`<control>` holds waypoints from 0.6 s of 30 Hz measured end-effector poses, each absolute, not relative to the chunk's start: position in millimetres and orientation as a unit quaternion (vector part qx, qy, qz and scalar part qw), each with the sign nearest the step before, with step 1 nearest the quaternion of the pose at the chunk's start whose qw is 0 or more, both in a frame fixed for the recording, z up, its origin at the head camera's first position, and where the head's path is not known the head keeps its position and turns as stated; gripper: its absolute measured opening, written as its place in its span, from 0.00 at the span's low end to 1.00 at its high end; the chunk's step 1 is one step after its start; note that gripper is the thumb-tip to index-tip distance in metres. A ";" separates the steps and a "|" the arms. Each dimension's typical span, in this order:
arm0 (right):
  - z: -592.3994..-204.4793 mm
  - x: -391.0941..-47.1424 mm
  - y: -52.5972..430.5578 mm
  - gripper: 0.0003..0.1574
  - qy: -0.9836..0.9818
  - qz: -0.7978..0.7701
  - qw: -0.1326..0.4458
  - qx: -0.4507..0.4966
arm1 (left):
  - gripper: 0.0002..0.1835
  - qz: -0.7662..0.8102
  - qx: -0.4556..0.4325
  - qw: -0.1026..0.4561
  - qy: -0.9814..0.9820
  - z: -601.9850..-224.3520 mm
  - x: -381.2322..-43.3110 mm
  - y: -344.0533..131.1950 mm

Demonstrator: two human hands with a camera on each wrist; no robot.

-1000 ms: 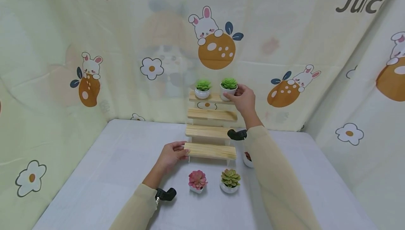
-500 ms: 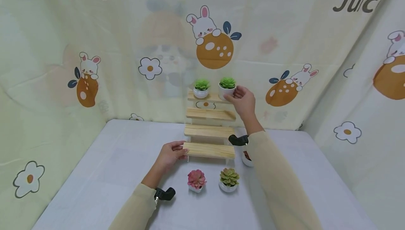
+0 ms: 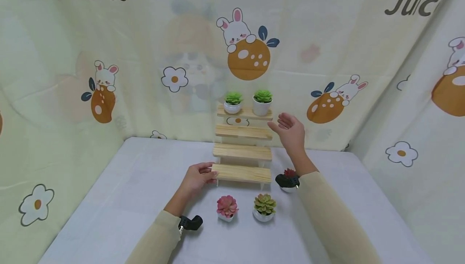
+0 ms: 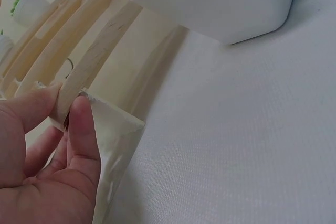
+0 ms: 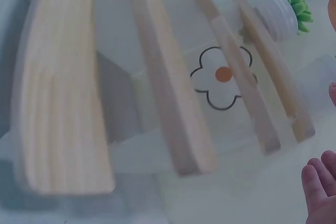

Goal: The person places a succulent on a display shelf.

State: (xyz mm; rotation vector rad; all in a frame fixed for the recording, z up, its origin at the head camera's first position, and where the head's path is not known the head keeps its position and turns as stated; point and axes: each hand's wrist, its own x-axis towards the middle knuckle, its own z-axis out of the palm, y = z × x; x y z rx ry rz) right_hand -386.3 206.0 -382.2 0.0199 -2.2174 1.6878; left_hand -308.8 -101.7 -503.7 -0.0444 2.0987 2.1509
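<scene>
1. Down and to the right, away from the tall white pot (image 3: pixel 262 108), the right hand (image 3: pixel 292 133) has moved in the head view. Its fingers are loose and hold nothing. Putting pots on the boards looks like the step in hand, and this pot seems done. A next move would likely call for picking a pot off the bench (image 3: pixel 145 191). The tall white pot sits on the top board (image 3: pixel 245 113) with a green plant inside. Next to it, the round white pot (image 3: pixel 232 107) has one too. On the bench, three pots hold a pink plant (image 3: pixel 227 206), a green plant with reddish tips (image 3: pixel 264 204) and a partly hidden red plant (image 3: pixel 289 172).
2. Left wrist view: the left hand (image 4: pixel 58 182) pinches the bottom board (image 4: pixel 100 45) at its end. One white bench pot (image 4: pixel 220 3) shows close up, its plant mostly cut off.
3. Right wrist view: the right hand's fingers (image 5: pixel 314 182) are near the boards, touching none.
</scene>
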 end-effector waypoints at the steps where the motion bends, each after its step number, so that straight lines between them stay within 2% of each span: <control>1: -385.2 -383.2 209.5 0.47 -0.782 0.597 0.177 0.007 | 0.24 0.714 -0.015 0.068 0.697 -503.7 -308.8 -101.7; 18: -439.5 -326.4 261.2 0.44 -0.822 0.544 0.162 -0.040 | 0.23 0.714 -0.020 0.064 0.697 -506.2 -310.2 -102.5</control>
